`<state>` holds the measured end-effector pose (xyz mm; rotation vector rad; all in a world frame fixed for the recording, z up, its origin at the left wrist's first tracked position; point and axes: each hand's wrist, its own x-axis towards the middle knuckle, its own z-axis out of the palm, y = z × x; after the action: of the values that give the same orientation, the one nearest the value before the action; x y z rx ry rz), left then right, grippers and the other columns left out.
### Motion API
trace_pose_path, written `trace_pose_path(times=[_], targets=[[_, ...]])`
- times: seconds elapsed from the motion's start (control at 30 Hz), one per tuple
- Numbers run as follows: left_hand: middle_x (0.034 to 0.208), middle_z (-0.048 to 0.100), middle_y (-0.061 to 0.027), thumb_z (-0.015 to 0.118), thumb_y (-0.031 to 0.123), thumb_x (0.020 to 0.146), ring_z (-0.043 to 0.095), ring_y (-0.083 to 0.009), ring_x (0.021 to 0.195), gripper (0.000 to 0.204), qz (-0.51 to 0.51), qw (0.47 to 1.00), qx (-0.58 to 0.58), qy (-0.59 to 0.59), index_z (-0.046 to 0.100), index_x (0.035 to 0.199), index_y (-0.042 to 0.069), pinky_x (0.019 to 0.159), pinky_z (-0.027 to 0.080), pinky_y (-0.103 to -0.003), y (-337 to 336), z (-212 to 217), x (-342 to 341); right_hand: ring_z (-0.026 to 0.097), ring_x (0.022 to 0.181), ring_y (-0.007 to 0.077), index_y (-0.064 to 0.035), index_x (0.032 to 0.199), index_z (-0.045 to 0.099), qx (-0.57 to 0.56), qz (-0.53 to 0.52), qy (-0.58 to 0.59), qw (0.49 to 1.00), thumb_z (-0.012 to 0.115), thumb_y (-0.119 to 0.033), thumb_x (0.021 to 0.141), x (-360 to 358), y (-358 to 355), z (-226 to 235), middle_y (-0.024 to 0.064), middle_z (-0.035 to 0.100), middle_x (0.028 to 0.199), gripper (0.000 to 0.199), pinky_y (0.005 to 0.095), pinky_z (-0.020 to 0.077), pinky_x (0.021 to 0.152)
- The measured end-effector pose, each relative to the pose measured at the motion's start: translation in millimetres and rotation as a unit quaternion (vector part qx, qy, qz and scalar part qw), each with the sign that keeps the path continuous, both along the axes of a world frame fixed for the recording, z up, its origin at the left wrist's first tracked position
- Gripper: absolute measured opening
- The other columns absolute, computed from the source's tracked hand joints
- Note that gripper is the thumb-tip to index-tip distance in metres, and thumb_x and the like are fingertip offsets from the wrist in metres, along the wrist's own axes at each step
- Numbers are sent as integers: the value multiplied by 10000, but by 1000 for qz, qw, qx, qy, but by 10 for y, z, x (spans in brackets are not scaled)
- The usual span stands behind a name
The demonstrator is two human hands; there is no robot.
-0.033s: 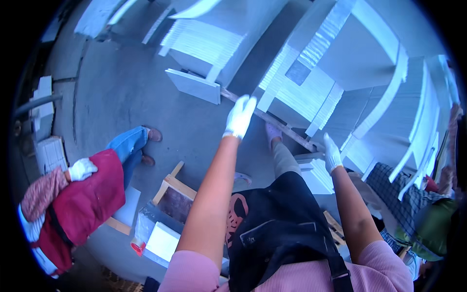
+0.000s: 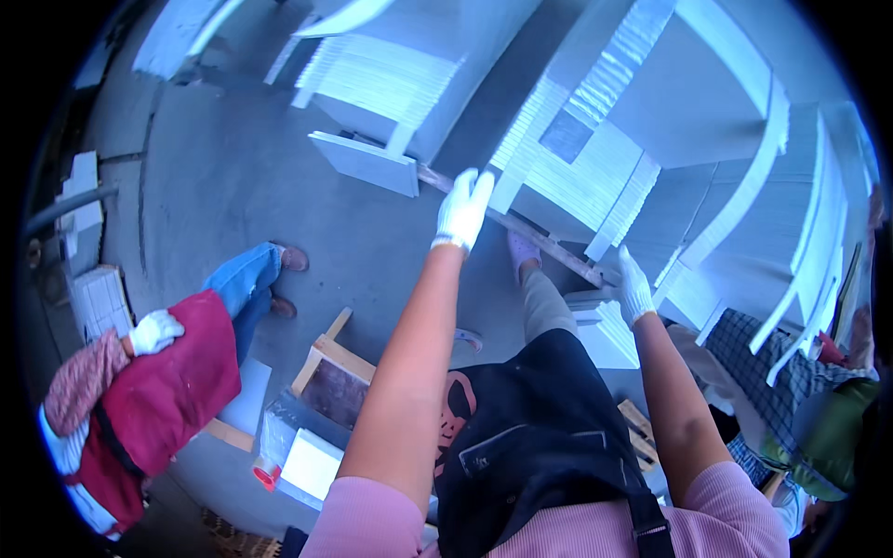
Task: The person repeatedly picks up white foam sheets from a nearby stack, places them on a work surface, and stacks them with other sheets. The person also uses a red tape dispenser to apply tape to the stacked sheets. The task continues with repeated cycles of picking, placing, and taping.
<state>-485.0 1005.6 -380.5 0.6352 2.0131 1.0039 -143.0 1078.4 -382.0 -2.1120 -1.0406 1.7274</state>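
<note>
My left hand [image 2: 462, 210], in a white glove, reaches forward with straight fingers and the thumb apart. It overlaps a long thin bar [image 2: 549, 247] that runs along the front of the stacked white panels [image 2: 579, 177]; whether it touches the bar cannot be told. At the bar's right end is my right hand [image 2: 634, 286], also gloved, its fingers stretched out beside the panels. Nothing shows in either palm. A lower pile of white boards [image 2: 609, 337] lies just below my right hand.
On the left stands a co-worker in a red apron [image 2: 191, 363] with one gloved hand on it. A wooden stool [image 2: 335, 377] and a tape roll [image 2: 267, 474] are near my left arm. Another stack of panels [image 2: 381, 84] stands ahead. Checked cloth [image 2: 758, 358] is at the right.
The panels at the upper left have shifted slightly left in view. My left hand has shifted slightly right and up; both hands keep nearly the same pose.
</note>
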Motion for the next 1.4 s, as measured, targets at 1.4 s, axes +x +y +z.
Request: trace_pose_path(times=[1.4], targets=[[796,675,-144,630,169,700,657,-301,705,416,114,985,-133,0,616,1099,51,652,507,-386,-2625,1190,-77,581,922,153,36,1194,553,72,367,73,925,771,-188,790,-774,-574,696,72,632,1053,511,295,453,863]])
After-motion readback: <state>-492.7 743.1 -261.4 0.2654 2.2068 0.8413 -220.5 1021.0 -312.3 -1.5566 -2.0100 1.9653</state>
